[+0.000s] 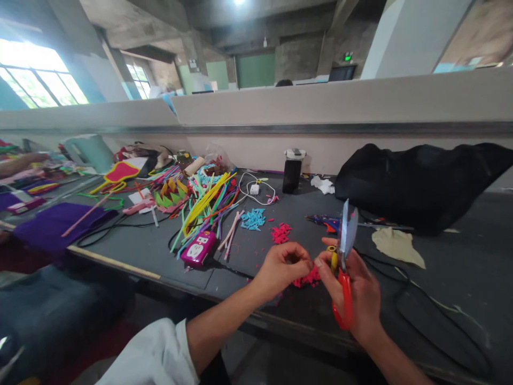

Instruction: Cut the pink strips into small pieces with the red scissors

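Note:
My right hand (360, 294) is closed around a pair of scissors (345, 302) with red handles, the blades pointing up and slightly apart. A small yellow piece (334, 259) shows by its fingers. Close beside it, my left hand (286, 263) is pinched, thumb against index finger, its tips nearly meeting the right fingertips. Anything in that pinch is too small to name. Beneath both hands lies a heap of red-pink snippets (308, 278), partly hidden. Farther back are another pile of pink snippets (281, 233) and a pile of blue snippets (253, 219).
Left of the piles lie bundled pipe cleaners (208, 200) and a purple power strip (198, 249). A glue gun (326, 221), a dark tumbler (292, 174) and a black bag (417, 184) stand behind. A black cable (401, 305) loops at right. Another person's arm (20, 163) shows far left.

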Tool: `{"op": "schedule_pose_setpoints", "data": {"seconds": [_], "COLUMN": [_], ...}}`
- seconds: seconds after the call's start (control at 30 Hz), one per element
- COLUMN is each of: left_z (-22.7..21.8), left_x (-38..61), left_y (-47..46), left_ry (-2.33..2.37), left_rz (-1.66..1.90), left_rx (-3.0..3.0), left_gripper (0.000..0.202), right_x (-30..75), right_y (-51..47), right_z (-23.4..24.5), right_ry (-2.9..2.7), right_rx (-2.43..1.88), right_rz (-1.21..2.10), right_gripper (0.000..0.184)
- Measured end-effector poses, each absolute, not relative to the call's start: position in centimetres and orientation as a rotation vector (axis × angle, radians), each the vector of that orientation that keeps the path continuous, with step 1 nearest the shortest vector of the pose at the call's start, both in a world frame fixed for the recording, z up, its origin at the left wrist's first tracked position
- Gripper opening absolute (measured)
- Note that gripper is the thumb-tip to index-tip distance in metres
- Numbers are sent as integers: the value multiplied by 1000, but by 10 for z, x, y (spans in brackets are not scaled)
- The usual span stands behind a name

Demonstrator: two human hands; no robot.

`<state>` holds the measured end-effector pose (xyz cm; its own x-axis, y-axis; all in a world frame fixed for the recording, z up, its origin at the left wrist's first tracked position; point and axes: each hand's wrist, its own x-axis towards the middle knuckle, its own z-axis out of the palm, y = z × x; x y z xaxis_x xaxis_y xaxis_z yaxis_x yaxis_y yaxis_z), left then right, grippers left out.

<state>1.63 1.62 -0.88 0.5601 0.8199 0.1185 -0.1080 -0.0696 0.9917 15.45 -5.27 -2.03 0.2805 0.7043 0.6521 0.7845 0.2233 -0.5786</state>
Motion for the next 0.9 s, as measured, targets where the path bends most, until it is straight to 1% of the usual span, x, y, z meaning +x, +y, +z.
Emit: {"op": "schedule_pose_setpoints", "data": {"seconds": [0.07, 0.13, 0.27, 0.37, 0.5, 0.63, 0.77, 0.9], "left_z": [-6, -5, -8, -8, -2, 2, 4, 4], "left_x": [15, 14, 12, 11, 10, 9, 8, 9], "left_y": [15, 15, 17, 18, 19, 22, 21, 19], "left_ry": [671, 643, 608, 668, 702, 610, 588, 563], "left_rz": [1040, 1137, 1179, 1160, 1156, 1241, 1259, 1251], "left_rx": [1804, 2084, 2292, 2073, 1395, 982, 839, 781], "left_gripper": [8, 7, 7, 7, 5, 9, 12, 14], "right_x": [156, 156, 154, 152, 147, 136, 128, 127], "right_y": [-53, -52, -51, -50, -49, -50, -50, -50], "right_z": [-21, -21, -20, -19, -26, -48, -67, -74], "right_ry": [-1435, -1442, -1461, -1451, -1460, -1502, -1573, -1596], "right_rx": [-1526, -1530, -1543, -1562, -1596, -1568, -1561, -1585], "right_rz": [-113, -114, -81, -5, 181, 218, 166, 94], "right_gripper": [14, 13, 16, 25, 37, 39, 36, 35]}}
